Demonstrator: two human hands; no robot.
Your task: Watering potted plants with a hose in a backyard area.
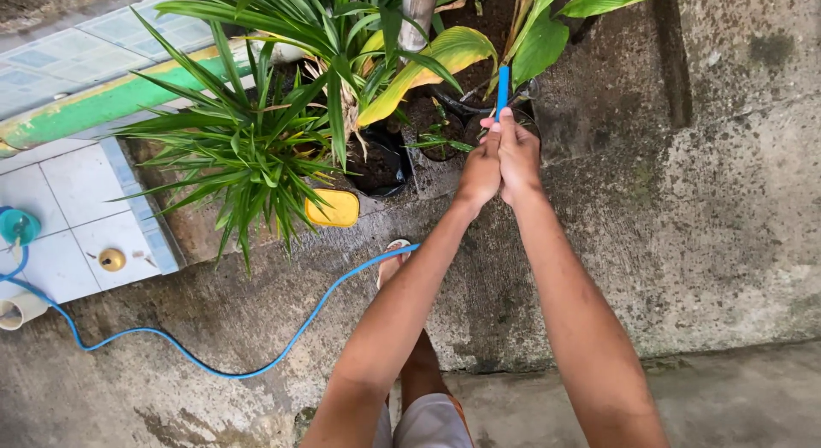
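1. Seen from a head-worn camera looking down, two bare arms stretch forward over a stained concrete floor [684, 243].
2. The left hand [479, 170] and the right hand [519, 153] are pressed together side by side, both closed around the end of a thin blue hose [502, 89].
3. The hose end sticks straight up out of the top of the two fists, just above the fingertips, pointing at the plants beyond the hands.
4. The rest of the hose trails away behind the left forearm, curves across the floor to the left and runs up to a teal fitting [17, 226] at the left edge.
5. Directly ahead of the hands stand dark plastic pots [385, 162] filled with soil, holding broad yellow-green leaves [445, 55].
6. To the left of the hands is a bushy plant with long narrow green leaves [239, 149], and a small yellow container [333, 209] lies at its foot.
7. Further left are white tiles [77, 191] with a small round brass piece [111, 260] set in them.
8. A foot in a sandal [392, 260] shows below the left forearm.
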